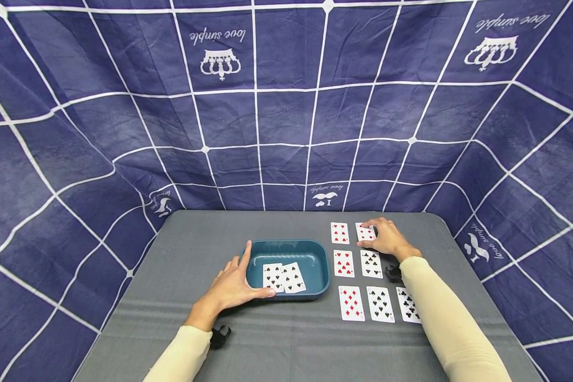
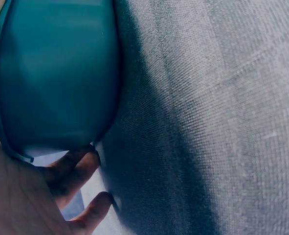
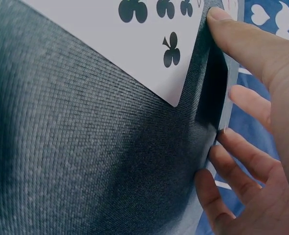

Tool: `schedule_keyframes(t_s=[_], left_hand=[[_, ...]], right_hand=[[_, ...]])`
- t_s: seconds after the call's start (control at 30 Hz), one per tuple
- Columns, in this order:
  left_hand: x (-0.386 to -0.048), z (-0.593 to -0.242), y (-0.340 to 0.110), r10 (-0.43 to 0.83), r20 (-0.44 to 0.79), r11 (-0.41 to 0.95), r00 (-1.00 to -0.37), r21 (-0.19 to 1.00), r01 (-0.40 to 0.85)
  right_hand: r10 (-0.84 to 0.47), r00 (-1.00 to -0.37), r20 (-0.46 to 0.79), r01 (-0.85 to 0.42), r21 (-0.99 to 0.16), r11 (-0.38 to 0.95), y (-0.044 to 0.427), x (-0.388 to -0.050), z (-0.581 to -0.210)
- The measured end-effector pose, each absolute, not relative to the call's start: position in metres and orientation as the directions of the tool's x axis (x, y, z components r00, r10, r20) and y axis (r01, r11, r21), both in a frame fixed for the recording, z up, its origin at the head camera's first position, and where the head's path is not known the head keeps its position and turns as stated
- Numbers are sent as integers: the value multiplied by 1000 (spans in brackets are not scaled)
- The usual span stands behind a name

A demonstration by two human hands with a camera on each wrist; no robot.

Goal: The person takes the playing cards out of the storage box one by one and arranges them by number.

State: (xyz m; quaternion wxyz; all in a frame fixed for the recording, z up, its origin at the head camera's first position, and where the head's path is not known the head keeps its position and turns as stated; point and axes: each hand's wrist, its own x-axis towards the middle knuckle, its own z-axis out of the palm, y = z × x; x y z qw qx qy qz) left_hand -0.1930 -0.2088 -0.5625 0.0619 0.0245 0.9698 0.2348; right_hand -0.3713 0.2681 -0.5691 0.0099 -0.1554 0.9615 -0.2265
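At the left end of a teal tray [image 1: 286, 245], my left hand [image 1: 229, 284] holds on, thumb over the near rim and index finger at the far corner. Its other fingertips show beneath the tray wall [image 2: 56, 78] in the left wrist view. Two spade playing cards [image 1: 272, 276] lie face up in the tray, slightly overlapping. My right hand [image 1: 385, 236] is over a diamond playing card [image 1: 369, 233] in the back row, with thumb and fingertips at its opposite edges. Close to that thumb lies a club card [image 1: 371, 263], whose corner fills the top of the right wrist view.
Several face-up cards stand in rows right of the tray: heart cards [image 1: 340, 233] on the left, then a diamond card [image 1: 351, 303], a spade card [image 1: 380, 304] and a club card [image 1: 407, 305] in front, partly under the right forearm. Blue checked cloth [image 1: 286, 122] hangs around the grey table [image 1: 286, 339].
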Motion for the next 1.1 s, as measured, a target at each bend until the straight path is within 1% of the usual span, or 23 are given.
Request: schedule_keyframes(t_s=[0.3, 0.5, 0.67, 0.93, 1.1], left_hand=[[-193, -564, -208, 80, -105, 889, -991, 457, 23], [-194, -563, -208, 81, -101, 890, -992, 454, 26], [-194, -563, -209, 84, -98, 889, -992, 458, 30], [-192, -562, -210, 82, -101, 888, -992, 459, 27], [-192, -561, -210, 85, -105, 887, -991, 461, 28]], right_hand=[[-315, -947, 57, -308, -428, 850, 269, -372, -571], [-292, -955, 53, -285, -437, 853, 267, -371, -571], [-278, -958, 72, -281, -422, 862, 262, -368, -566], [-305, -942, 144, -337, -412, 846, 246, -362, -549], [-356, -908, 221, -416, -374, 829, 230, -356, -534]])
